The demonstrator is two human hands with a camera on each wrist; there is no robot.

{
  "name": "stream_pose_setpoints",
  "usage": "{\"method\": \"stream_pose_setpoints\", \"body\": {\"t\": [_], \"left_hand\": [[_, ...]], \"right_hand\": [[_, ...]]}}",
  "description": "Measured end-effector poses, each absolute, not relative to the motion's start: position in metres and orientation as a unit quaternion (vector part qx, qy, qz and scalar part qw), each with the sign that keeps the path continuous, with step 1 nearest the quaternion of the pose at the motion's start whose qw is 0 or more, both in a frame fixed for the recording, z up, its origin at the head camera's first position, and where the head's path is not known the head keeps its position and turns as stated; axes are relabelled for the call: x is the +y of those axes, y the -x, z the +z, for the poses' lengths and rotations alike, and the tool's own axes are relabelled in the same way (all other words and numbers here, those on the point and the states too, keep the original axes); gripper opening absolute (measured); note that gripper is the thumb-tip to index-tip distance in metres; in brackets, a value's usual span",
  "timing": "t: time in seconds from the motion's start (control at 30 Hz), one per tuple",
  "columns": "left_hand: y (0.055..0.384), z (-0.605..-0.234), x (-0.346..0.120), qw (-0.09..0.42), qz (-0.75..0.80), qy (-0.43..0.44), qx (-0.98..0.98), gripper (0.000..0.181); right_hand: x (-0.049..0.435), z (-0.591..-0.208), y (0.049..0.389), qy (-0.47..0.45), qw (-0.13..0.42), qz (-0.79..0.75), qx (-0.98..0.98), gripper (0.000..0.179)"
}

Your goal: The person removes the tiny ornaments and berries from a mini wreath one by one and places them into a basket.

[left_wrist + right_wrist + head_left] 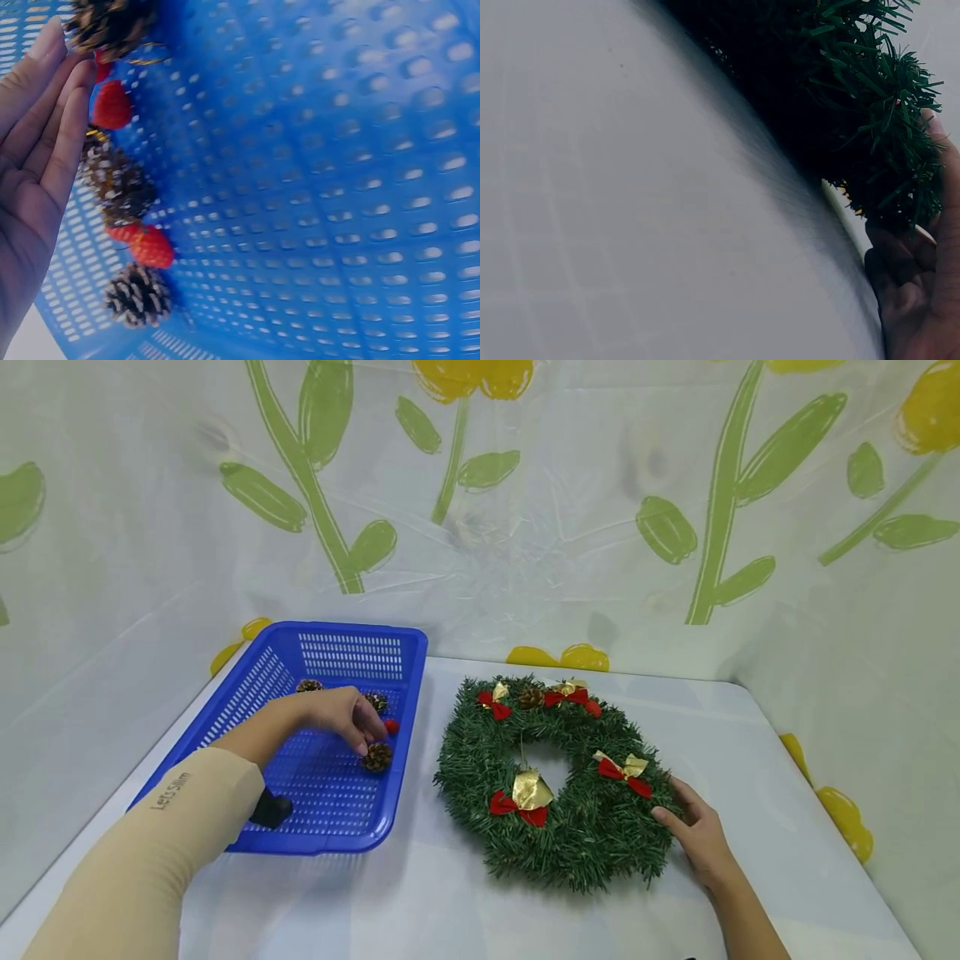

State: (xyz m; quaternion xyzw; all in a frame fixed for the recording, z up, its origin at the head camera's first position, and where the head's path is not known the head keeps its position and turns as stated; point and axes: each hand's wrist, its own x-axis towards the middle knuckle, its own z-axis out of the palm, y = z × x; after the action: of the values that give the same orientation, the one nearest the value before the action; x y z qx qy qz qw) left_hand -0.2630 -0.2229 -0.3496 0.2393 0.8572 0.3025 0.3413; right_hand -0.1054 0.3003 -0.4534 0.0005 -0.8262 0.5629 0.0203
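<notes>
My left hand (345, 714) reaches down into a blue plastic basket (408, 752). Its thumb and fingertips pinch the edge of a brown pine cone (377, 757), which has a gold loop in the left wrist view. Beside those fingers lies a red berry ornament (112, 105). My right hand (701, 839) grips the right edge of a green wreath (480, 777), thumb on top and fingers at the underside. Red bows (517, 808) with gold ribbon and a pine cone (531, 697) decorate the wreath. In the right wrist view, dark green needles (900, 127) fill the space between thumb and fingers.
More pine cones (139, 295) and red berries (152, 247) lie along the basket's side. A black object (272, 810) shows at the left wrist, over the basket's near end. The white table (442, 902) meets a flower-patterned curtain (540, 552) at the back.
</notes>
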Motion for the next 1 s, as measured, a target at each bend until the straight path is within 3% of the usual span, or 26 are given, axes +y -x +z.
{"method": "stream_pose_setpoints", "body": {"t": [0.57,0.73,1.0], "left_hand": [[0.277,-0.305,-0.217,0.285,0.35,-0.225,0.864,0.055],[0.28,-0.296,-0.213,0.287,0.386,-0.234,0.845,0.064],[0.285,-0.282,-0.196,0.278,0.422,-0.246,0.827,0.064]], "right_hand": [[0.302,-0.455,0.106,-0.001,0.021,0.564,-0.826,0.064],[0.302,-0.455,0.106,-0.001,0.022,0.561,-0.827,0.064],[0.301,-0.455,0.106,-0.001,0.025,0.56,-0.828,0.064]]}}
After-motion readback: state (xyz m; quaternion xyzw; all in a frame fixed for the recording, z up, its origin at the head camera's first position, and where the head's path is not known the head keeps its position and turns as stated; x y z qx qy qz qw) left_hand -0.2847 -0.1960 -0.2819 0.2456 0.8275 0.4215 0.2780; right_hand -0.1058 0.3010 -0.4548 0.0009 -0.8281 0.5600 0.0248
